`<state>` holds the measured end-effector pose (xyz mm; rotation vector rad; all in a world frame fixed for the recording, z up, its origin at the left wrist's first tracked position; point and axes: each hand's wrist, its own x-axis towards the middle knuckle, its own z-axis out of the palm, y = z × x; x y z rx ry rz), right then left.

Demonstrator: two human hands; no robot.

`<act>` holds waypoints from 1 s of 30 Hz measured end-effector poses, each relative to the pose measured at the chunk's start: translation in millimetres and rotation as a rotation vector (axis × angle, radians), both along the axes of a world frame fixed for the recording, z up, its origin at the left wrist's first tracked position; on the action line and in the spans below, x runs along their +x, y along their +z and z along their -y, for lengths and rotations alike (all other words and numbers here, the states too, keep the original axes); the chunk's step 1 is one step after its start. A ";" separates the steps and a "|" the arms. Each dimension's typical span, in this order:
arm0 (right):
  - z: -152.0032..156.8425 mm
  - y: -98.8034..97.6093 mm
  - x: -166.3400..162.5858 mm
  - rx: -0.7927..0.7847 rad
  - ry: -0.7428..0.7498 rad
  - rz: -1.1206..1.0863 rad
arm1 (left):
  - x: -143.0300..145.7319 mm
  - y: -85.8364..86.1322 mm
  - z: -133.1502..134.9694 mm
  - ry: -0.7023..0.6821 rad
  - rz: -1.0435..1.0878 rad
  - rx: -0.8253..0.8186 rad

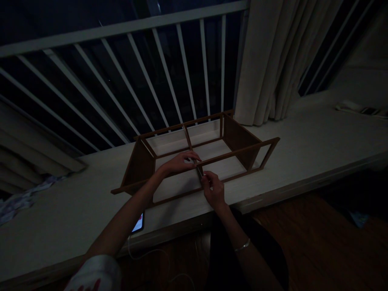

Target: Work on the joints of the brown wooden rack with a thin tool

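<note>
A brown wooden shelf frame [233,153] lies on its side on a white ledge, with panels at both ends and a divider across the middle. My left hand [180,162] reaches over the near rail and holds it where the divider meets it, thumb and fingertips on the wood. Just below that joint, my right hand [214,190] is closed in a pinch close to the divider. A thin pale line shows by its fingertips, but the dim light hides what they hold.
The white ledge [303,149] runs along a white railing [182,72] with a dark window behind. A beige curtain [266,60] hangs at right. A lit phone [138,223] with a white cable [148,254] lies near the ledge's front edge, beside my left forearm.
</note>
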<state>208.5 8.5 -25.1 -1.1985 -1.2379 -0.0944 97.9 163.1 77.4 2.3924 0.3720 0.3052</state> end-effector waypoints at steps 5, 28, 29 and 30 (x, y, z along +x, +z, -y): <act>0.1 -0.1 1.2 0.036 0.063 -0.018 | 0.7 1.6 0.1 0.011 -0.012 0.010; 7.3 8.7 -0.6 0.007 0.038 -0.173 | 0.5 -1.3 -1.8 0.005 -0.008 0.035; 7.6 8.8 0.0 -0.008 0.020 -0.191 | 0.6 -1.0 -1.6 0.007 -0.009 0.035; 7.8 8.6 0.5 -0.024 0.005 -0.206 | 0.8 -0.6 -1.2 0.007 -0.011 0.031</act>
